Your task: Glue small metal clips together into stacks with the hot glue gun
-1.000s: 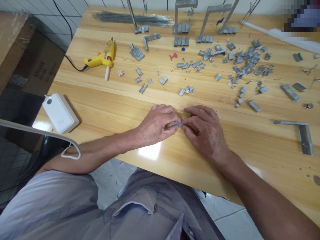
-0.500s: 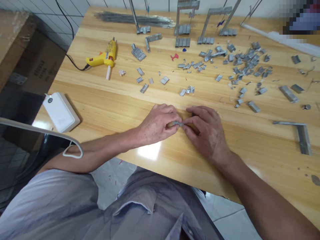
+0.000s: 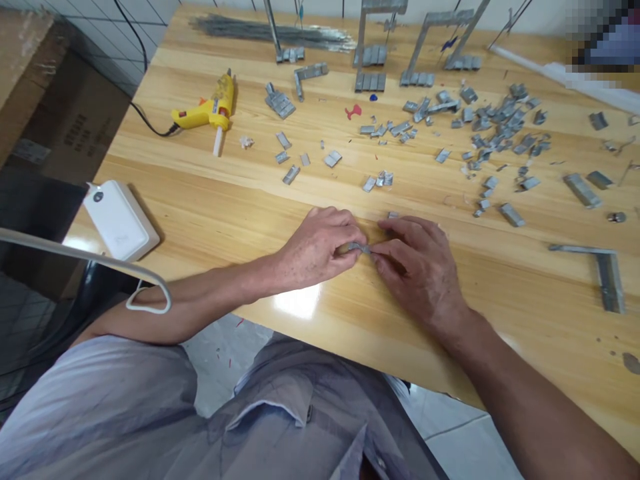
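Note:
Near the front middle of the wooden table [image 3: 225, 200], a small thin grey metal piece [image 3: 359, 247] is pinched between my two hands. My left hand [image 3: 323, 245] grips its left part with thumb and forefinger. The fingertips of my right hand [image 3: 420, 263] are closed on its right end. Another small grey piece [image 3: 393, 215] lies just beyond my right fingers, partly hidden by them. Past my hands, a few small silvery pieces [image 3: 379, 181] rest on the table.
A yellow glue gun [image 3: 213, 110] and a white box-shaped device [image 3: 121, 221] are at the left. Scattered grey metal pieces [image 3: 500, 127] cover the back right. Metal frames [image 3: 361, 40] stand at the back near a bundle of wires [image 3: 270, 33]. An L-shaped metal piece [image 3: 607, 280] lies right.
My right hand has shifted slightly right, and the small piece beyond its fingers shows more. The view has moved a little. Both hands keep their pinch.

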Action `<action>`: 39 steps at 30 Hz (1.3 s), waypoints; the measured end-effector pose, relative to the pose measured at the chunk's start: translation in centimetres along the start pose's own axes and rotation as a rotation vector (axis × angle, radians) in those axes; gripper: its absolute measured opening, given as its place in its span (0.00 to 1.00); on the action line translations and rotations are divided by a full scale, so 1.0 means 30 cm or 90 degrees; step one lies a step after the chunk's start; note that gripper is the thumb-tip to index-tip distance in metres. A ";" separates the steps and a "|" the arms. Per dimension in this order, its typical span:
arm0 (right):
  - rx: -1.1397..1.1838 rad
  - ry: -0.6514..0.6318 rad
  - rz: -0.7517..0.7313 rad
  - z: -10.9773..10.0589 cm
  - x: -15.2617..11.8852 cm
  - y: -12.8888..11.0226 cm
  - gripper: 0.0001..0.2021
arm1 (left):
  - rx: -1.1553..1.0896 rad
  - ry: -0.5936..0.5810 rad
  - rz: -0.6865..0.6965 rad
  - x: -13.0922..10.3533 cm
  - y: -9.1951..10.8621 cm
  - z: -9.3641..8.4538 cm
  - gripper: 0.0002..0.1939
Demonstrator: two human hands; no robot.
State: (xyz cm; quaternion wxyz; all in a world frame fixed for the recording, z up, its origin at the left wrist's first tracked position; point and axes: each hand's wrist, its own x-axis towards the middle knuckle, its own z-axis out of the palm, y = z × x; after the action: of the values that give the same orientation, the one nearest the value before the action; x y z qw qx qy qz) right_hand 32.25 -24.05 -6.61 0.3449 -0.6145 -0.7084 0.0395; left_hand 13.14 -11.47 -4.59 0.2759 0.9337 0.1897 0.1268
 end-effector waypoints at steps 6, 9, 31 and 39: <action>-0.012 0.022 -0.005 0.004 -0.002 -0.011 0.05 | -0.006 -0.005 -0.009 0.001 0.001 -0.001 0.06; -0.035 0.032 -0.019 0.008 0.000 -0.013 0.04 | -0.009 -0.007 -0.008 0.001 0.002 -0.003 0.06; -0.005 0.023 0.011 0.016 0.007 -0.011 0.06 | 0.038 0.004 0.027 -0.003 0.013 -0.001 0.05; -0.012 0.010 0.009 0.014 0.007 -0.009 0.05 | 0.032 -0.002 0.025 -0.001 0.007 -0.003 0.04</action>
State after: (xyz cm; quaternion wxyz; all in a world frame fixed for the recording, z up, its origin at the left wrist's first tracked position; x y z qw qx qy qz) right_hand 31.77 -23.76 -6.71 0.3445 -0.6230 -0.7017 0.0301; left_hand 13.15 -11.61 -4.40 0.2498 0.9441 0.1745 0.1259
